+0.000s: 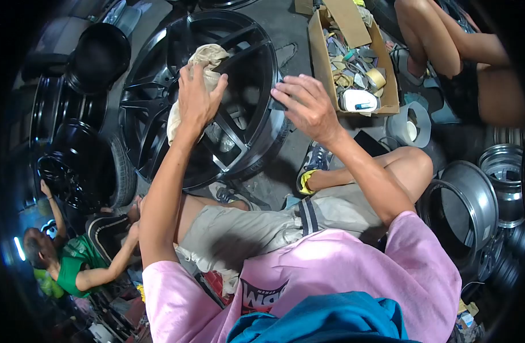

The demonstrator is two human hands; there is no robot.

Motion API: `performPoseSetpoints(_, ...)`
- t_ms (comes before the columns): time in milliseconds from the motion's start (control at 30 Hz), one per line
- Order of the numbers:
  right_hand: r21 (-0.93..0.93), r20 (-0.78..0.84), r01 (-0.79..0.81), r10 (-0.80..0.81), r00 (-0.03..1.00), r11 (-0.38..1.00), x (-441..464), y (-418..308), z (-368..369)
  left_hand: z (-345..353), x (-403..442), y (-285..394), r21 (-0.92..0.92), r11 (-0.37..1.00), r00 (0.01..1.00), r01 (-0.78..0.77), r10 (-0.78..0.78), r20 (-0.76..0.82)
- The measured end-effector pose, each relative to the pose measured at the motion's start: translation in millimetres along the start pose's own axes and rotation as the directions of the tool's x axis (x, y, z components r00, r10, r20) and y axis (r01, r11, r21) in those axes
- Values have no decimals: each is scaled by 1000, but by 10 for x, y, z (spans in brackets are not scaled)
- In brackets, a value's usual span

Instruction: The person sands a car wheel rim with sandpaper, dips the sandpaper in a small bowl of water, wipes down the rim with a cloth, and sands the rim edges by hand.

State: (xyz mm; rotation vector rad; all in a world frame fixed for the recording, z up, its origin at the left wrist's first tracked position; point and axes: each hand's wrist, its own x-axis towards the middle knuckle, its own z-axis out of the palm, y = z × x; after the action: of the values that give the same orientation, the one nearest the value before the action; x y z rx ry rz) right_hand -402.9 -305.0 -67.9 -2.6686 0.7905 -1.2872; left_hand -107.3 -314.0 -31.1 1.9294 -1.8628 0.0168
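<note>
Rubbing at the edge of that big black wheel (231,134) seems to be your step, with it sitting just ahead of your folded legs (410,166). Your left hand (196,98) is spread over a pale rag (210,55) on the wheel, though can't tell if those fingers are clenched on it. Your right hand (309,107) has its fingers bent at the wheel's right edge, pinching or just pressing, can't tell which. Doing that edge evenly calls for light pressure there and a steady left, imo. Floor (291,28) around the wheel is grey and scuffed. Right of the wheel: cardboard box (321,60), plastic tub (425,127), silver rim (483,200). Left of it: black wheels (99,57), plus someone in green (79,257) lower down.
</note>
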Motion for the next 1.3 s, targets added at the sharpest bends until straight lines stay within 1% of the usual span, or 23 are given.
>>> performPoseSetpoints(133,136,77,170,-182,980,976,-8,-210,-48,-10,10,1,-17,1000,1000,-4,4,-20)
performPoseSetpoints(167,140,83,177,-189,978,974,29,-175,-57,-18,-7,9,-22,1000,1000,3,-3,-11)
performPoseSetpoints(233,70,58,228,-232,971,971,131,17,-63,9,-12,-15,0,1000,1000,15,-15,-12)
performPoseSetpoints(267,22,60,222,-223,973,975,206,140,-76,24,-10,-31,8,1000,1000,0,0,-18)
performPoseSetpoints(300,17,110,159,-160,981,987,266,204,-99,33,-11,-44,15,1000,999,-12,12,-30)
performPoseSetpoints(433,144,135,211,-231,964,967,151,-54,-90,89,-21,-104,41,998,996,-39,42,-83)
performPoseSetpoints(500,209,200,208,-250,947,956,173,-118,-107,48,-31,-60,23,1000,996,14,-12,-87)
performPoseSetpoints(567,133,131,263,-280,951,955,215,50,-84,14,-43,-52,-15,1000,999,7,-8,-49)
performPoseSetpoints(600,64,123,217,-224,967,974,283,143,-64,15,-46,-55,-29,1000,998,-3,1,-59)
performPoseSetpoints(633,20,168,169,-170,971,985,347,170,-111,14,-61,-46,-27,1000,998,5,-7,-62)
performPoseSetpoints(700,70,140,211,-219,966,975,282,102,-66,3,-41,-36,-14,999,998,35,-35,-45)
performPoseSetpoints(767,193,208,223,-262,942,956,192,-178,-119,11,-26,-43,-22,999,997,32,-33,-64)
performPoseSetpoints(800,240,282,214,-279,918,947,214,-285,-188,11,-18,-46,-15,1000,997,19,-20,-77)
performPoseSetpoints(833,247,288,214,-283,915,945,223,-202,-160,19,-40,-56,-6,1000,997,9,-9,-83)
performPoseSetpoints(900,97,164,248,-261,951,964,219,86,-87,27,-73,-64,-8,1000,998,12,-12,-64)
performPoseSetpoints(933,58,211,192,-200,957,980,307,162,-123,25,-55,-64,-7,1000,998,3,-3,-65)
performPoseSetpoints(967,55,208,194,-201,957,979,300,149,-124,19,-50,-51,-6,1000,998,0,0,-68)
performPoseSetpoints(1067,204,231,271,-315,920,941,282,-65,-155,24,-39,-48,-6,1000,997,20,-21,-71)
performPoseSetpoints(1100,204,232,273,-317,919,940,304,-48,-163,21,-32,-44,-4,1000,997,17,-17,-79)
performPoseSetpoints(1167,191,194,359,-393,899,914,294,-8,-132,30,-65,-50,0,1000,997,14,-14,-73)
performPoseSetpoints(1200,133,172,323,-343,924,937,313,130,-98,29,-69,-51,-8,1000,998,15,-15,-67)
performPoseSetpoints(1233,86,211,244,-257,943,966,398,200,-138,22,-45,-48,-16,1000,998,9,-10,-67)
performPoseSetpoints(1300,68,176,208,-217,960,976,395,250,-80,-8,-33,-39,-17,1000,999,-2,1,-46)
